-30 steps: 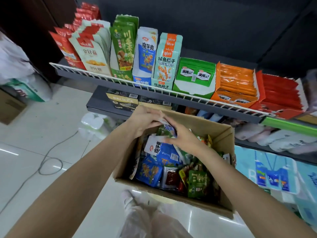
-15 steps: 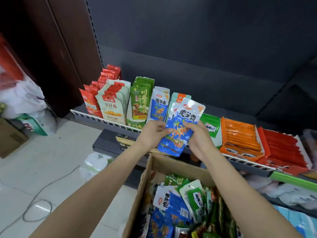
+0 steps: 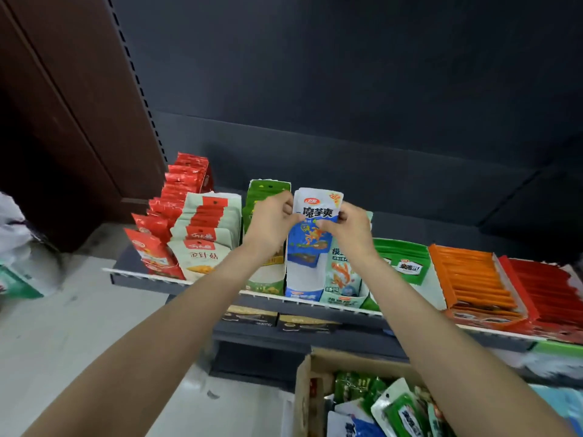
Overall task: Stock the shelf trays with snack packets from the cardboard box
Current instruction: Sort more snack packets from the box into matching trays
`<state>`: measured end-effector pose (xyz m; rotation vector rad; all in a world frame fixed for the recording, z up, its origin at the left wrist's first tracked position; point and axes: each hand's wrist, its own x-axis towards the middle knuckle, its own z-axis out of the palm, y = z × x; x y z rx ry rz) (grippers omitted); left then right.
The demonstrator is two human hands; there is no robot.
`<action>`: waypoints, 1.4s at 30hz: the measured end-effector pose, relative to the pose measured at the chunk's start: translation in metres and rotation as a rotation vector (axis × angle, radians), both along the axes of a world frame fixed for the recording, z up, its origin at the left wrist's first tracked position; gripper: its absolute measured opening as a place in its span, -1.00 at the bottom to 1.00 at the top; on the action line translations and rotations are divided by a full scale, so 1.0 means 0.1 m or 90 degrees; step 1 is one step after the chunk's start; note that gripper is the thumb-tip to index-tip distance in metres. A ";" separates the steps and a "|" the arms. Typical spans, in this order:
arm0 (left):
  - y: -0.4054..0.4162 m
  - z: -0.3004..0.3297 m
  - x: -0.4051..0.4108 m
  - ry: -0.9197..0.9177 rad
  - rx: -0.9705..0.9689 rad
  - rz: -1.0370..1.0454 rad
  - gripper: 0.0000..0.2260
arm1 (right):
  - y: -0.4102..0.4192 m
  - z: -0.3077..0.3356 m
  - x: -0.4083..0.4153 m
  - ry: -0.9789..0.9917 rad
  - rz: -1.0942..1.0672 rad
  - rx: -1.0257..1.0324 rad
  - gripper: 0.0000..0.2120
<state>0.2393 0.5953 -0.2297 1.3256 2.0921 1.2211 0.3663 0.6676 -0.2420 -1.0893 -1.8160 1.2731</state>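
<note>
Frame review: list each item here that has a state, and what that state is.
blue-and-white packet: upright, held by both hands above the blue-and-white tray
left hand: grips the packet's left edge
right hand: grips its right edge
blue-and-white tray: on the shelf, front face showing
cardboard box: open, packets inside
orange tray: packets lying flat

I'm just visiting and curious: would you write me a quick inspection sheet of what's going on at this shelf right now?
Surface: shelf with a white wire front rail, lined with display trays.
Job's things: blue-and-white packet held upright over the blue tray; cardboard box below holds more packets.
Clutter: white plastic bags on the floor at left.
Hands: left hand and right hand each pinch the packet's sides.
Cables: nothing seen.
Surroundings: dark back panel, brown wall, pale tiled floor.
</note>
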 end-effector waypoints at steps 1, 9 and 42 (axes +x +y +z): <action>0.04 -0.02 -0.03 -0.004 -0.009 -0.004 -0.89 | 0.02 -0.03 -0.02 -0.014 -0.012 0.010 -0.81; 0.15 -0.18 -0.22 0.047 0.016 -0.068 -0.82 | 0.07 -0.26 -0.11 -0.146 -0.026 0.081 -0.77; -0.59 -0.71 1.08 0.279 -0.096 -0.150 -0.73 | -0.74 -0.62 1.32 -0.303 0.094 -0.003 -0.79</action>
